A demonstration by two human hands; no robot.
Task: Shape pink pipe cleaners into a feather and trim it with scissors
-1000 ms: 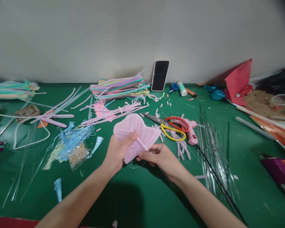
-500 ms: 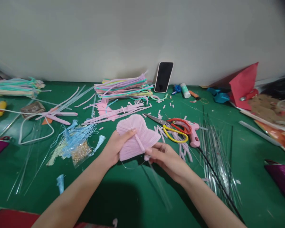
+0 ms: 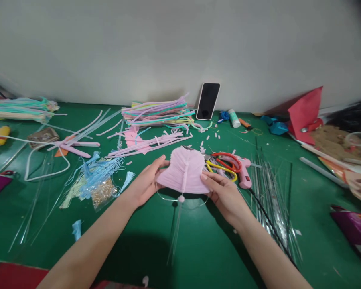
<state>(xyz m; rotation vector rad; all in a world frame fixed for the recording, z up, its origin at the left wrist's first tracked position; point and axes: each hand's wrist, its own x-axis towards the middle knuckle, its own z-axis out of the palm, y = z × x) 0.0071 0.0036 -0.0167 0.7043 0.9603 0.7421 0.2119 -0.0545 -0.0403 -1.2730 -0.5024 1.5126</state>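
A fan-shaped lilac-pink piece (image 3: pixel 191 166), made of fuzzy pipe cleaners laid side by side with a raised central rib, is held above the table. My left hand (image 3: pixel 146 182) supports its left edge, thumb up along the side and the other fingers partly hidden behind it. Pinched between thumb and fingers of my right hand (image 3: pixel 227 196) is the right edge. Below the rib hang a small pink knob (image 3: pixel 181 198) and thin clear strands (image 3: pixel 175 233). Just behind the piece lie red-and-yellow-handled scissors (image 3: pixel 224 164), their blades partly covered by it.
A pink glue gun (image 3: pixel 244 173) and many clear thin sticks (image 3: pixel 273 200) lie right. Pipe-cleaner bundles (image 3: pixel 158 110) and an upright phone (image 3: pixel 208 101) stand at the back. Blue tassels (image 3: pixel 100 172) and a bag of gold beads (image 3: pixel 102 192) lie left on the green table (image 3: pixel 132 249).
The pink piece has turned so its rib stands nearly upright, and it moved slightly right. My left thumb has left the rib for the left edge; my right hand moved from the knob to the right edge.
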